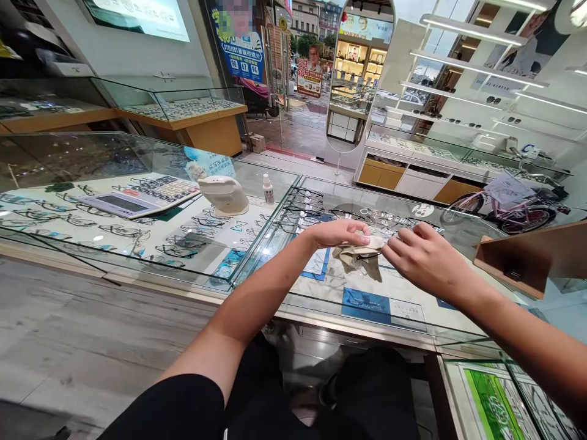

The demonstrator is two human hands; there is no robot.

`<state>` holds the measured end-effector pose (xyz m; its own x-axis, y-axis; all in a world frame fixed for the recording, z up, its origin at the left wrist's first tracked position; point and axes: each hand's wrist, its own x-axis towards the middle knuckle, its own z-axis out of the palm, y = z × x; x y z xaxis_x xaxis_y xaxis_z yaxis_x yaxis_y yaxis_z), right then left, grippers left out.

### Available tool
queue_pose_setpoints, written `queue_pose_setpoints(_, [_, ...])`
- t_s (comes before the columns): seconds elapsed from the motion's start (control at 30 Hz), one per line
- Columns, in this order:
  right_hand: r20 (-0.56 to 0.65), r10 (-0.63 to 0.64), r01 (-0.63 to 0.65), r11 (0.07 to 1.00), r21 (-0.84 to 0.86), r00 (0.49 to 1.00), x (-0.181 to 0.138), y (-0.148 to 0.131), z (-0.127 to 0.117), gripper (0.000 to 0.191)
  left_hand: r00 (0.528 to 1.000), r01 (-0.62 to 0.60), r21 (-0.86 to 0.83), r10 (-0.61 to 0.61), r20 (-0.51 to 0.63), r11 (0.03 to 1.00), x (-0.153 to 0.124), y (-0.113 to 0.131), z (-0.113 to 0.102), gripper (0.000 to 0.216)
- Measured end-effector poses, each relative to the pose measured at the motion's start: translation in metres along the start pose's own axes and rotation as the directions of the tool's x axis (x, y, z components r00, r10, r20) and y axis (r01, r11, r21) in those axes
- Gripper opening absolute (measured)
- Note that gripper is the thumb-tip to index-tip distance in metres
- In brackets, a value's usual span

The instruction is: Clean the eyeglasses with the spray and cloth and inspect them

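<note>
Both hands work over a glass counter. The left hand pinches a beige cloth between thumb and bent fingers, nearly closed. Folded in the cloth is a pair of dark-rimmed glasses, partly covered. The right hand is curled closed at the glasses' three o'clock end and appears to grip them, though its fingers hide the exact hold.

Seen from the cloth, a blue card lies at six o'clock, and a small white bottle stands upright near ten. Farther out, between nine and ten, are a white plastic device and a calculator. A tall mirror stands well apart at twelve.
</note>
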<state>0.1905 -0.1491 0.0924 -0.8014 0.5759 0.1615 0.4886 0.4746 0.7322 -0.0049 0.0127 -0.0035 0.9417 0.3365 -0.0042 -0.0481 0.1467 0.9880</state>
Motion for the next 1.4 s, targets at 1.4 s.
queue_pose_setpoints(1.4, [0.626,0.728,0.237,-0.684,0.69,0.278,0.063,-0.029,0.138,0.047,0.9,-0.237,-0.003,0.218,-0.378,0.972,0.018,-0.018,-0.008,0.063])
